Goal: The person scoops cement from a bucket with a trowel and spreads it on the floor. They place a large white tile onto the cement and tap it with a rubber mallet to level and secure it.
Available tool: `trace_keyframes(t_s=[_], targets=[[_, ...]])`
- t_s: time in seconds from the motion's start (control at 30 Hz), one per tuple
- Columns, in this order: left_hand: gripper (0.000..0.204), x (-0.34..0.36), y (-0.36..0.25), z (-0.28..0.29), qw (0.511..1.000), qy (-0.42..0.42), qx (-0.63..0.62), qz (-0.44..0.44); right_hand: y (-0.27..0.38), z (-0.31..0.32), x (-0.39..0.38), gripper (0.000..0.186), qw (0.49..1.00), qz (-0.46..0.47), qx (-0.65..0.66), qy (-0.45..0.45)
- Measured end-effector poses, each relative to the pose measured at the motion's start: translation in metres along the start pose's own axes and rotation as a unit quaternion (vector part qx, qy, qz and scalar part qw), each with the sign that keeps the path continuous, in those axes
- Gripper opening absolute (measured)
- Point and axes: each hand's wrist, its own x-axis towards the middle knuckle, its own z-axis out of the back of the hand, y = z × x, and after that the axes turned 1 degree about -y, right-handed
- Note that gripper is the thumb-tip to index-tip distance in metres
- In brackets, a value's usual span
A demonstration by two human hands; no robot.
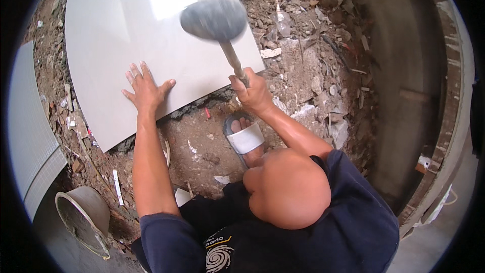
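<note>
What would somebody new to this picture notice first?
Probably the big dark mallet, its head blurred over the glossy pale tile, held in the right hand's grip. Next, the left hand, spread on the tile's near part; then the grey bucket at lower left.

The person wears a navy short-sleeved shirt with a white spiral print made of curved, broken strokes. Just above the spiral run a thin yellow line and small pale lettering. The left sleeve lies to the left of the spiral, the right sleeve well to its right. Black cloth shows above the spiral; farther above it, a grey-soled sandal has a broad white strap and an open toe. Both forearms are bare.
</note>
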Motion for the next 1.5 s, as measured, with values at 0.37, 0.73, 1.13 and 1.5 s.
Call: trace_keyframes(t_s=[0.37, 0.73, 1.13, 1.5], targets=[[0.115, 0.005, 0.002, -0.004, 1.000, -0.014, 0.012, -0.007, 0.019, -0.006, 0.025, 0.042, 0.985, -0.044, -0.125, 0.106], [0.112, -0.003, 0.007, 0.001, 0.999, -0.015, -0.030, 0.005, 0.035, -0.013, 0.048, 0.043, 0.985, 0.020, -0.164, 0.056], [0.109, -0.005, 0.011, 0.000, 0.995, -0.016, -0.093, -0.010, 0.022, -0.033, 0.068, 0.047, 0.998, -0.055, -0.010, 0.002], [0.115, -0.013, 0.022, 0.010, 0.992, -0.015, -0.124, 0.027, 0.057, -0.031, 0.068, 0.038, 0.989, 0.143, -0.036, 0.026]])
